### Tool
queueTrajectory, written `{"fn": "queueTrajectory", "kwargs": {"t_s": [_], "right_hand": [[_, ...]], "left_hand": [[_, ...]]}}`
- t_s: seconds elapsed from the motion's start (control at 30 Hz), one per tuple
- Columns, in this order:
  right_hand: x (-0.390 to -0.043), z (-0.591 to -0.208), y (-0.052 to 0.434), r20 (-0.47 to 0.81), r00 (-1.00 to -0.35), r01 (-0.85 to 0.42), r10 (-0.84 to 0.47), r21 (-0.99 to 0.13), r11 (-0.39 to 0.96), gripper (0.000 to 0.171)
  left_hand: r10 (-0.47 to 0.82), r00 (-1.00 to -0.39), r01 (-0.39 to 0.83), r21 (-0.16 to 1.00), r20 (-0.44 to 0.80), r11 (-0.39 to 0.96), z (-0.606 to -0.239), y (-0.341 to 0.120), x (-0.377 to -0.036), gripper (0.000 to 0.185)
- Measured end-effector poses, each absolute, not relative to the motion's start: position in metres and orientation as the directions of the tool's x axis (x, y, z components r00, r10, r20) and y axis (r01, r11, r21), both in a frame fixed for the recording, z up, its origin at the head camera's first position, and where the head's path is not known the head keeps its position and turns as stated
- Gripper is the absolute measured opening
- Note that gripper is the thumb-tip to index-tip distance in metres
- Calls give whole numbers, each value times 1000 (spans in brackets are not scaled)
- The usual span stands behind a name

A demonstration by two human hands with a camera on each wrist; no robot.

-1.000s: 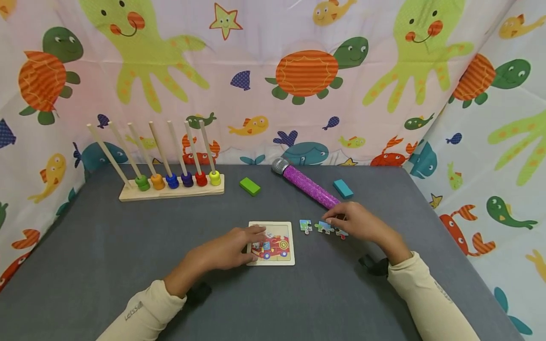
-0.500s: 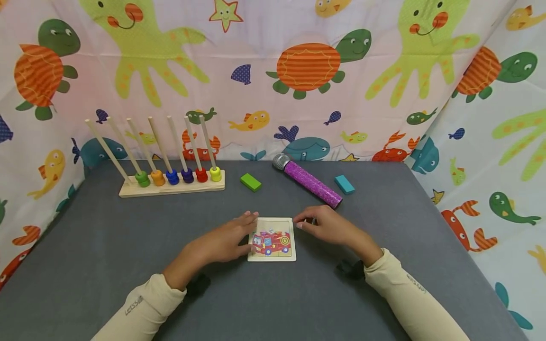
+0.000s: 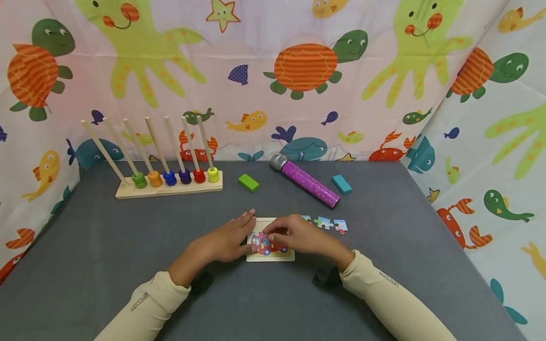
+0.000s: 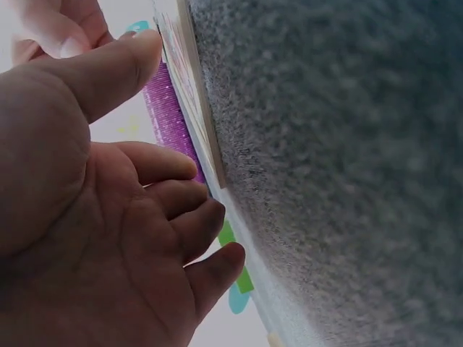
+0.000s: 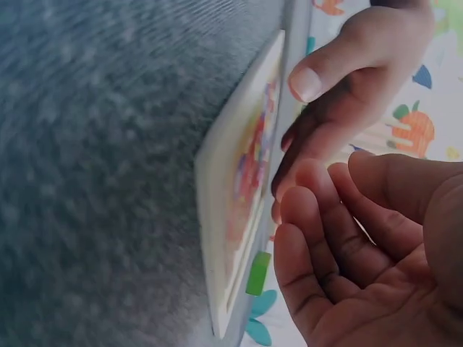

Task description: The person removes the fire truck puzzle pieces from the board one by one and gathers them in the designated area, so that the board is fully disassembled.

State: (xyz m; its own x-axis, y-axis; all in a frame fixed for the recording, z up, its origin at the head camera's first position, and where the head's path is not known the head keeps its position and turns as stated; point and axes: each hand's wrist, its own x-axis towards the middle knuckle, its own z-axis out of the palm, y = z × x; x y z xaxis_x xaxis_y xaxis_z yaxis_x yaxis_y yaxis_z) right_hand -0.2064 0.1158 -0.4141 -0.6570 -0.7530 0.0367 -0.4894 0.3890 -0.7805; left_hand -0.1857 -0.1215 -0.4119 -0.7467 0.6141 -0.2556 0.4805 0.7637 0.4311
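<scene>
Fingers of our right hand over the puzzle board, seemingly pinching a piece; left hand flat, steadying its left edge.

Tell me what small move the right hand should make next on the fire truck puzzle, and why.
Probably press the piece down: the right hand has its fingertips on the square wooden fire truck puzzle board, the left hand steadies its edge, and three small loose puzzle pieces wait beside it.

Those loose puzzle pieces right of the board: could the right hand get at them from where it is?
Probably yes. The loose puzzle pieces lie uncovered on the table just beside the right hand, nothing between them.
</scene>
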Motion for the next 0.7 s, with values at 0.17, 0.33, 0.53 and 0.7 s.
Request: {"fn": "queueTrajectory", "kwargs": {"t_s": [0.17, 0.33, 0.53, 0.7], "right_hand": [[-208, -419, 108, 49, -675, -491, -736, -774, 399, 21], [-204, -422, 103, 70, -706, -487, -705, -770, 411, 22], [-204, -426, 101, 70, -716, -499, -695, -747, 439, 20], [-207, -424, 101, 20, -710, -481, -703, -744, 464, 21]], "left_hand": [[615, -745, 477, 440, -258, 761, -410, -122, -184, 74], [616, -742, 474, 441, -266, 762, -411, -121, -183, 75], [606, -756, 487, 406, -247, 773, -414, -119, -184, 73], [602, -762, 480, 418, -236, 771, -417, -120, -187, 72]]}}
